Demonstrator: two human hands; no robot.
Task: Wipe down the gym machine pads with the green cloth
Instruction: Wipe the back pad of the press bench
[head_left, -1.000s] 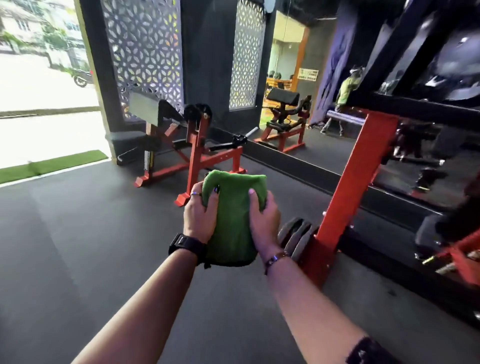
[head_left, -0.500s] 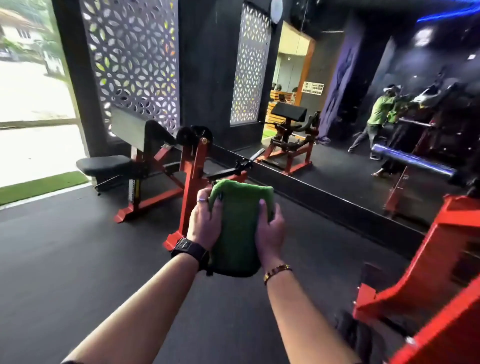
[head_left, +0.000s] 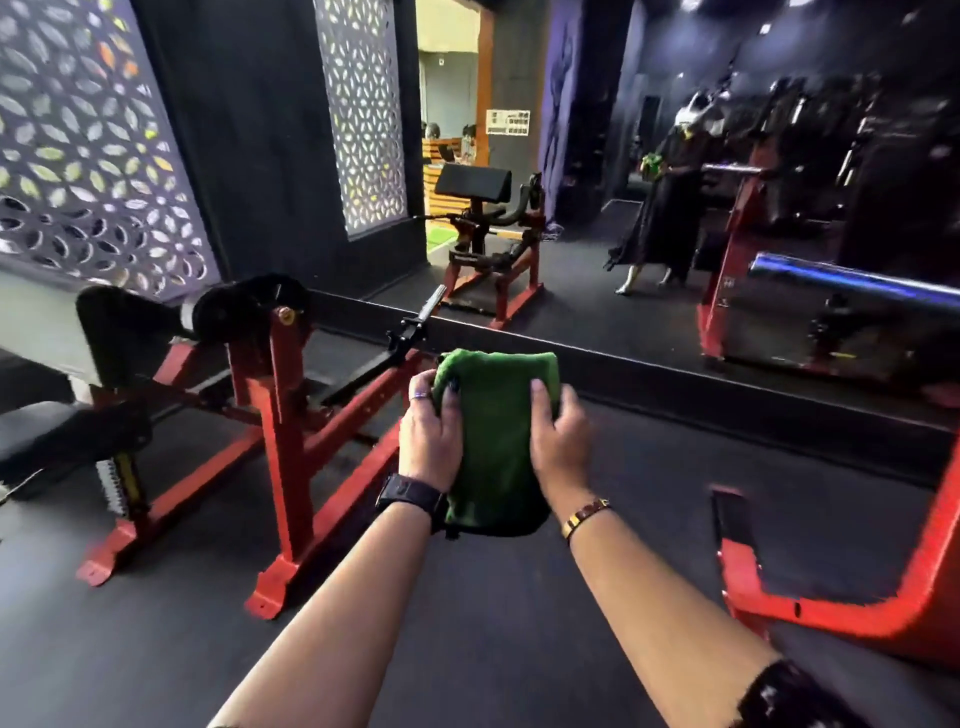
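A folded green cloth (head_left: 496, 441) is held upright in front of me, gripped from both sides. My left hand (head_left: 430, 436) clasps its left edge and my right hand (head_left: 558, 436) its right edge. To the left stands a red-framed gym machine (head_left: 280, 415) with a black arm pad (head_left: 124, 327) on top and a black seat pad (head_left: 57, 431) at the far left. The cloth is in the air, apart from both pads and to their right.
A wall mirror (head_left: 675, 234) runs along the floor ahead and reflects a second red machine and a person. Another red machine base (head_left: 831, 597) sits close on my right. Dark rubber flooring (head_left: 156, 649) lies between the machines.
My view has swung left and come closer to the red machine, which now fills the left side. The red frame on the right has slid towards the edge. Both hands keep the cloth.
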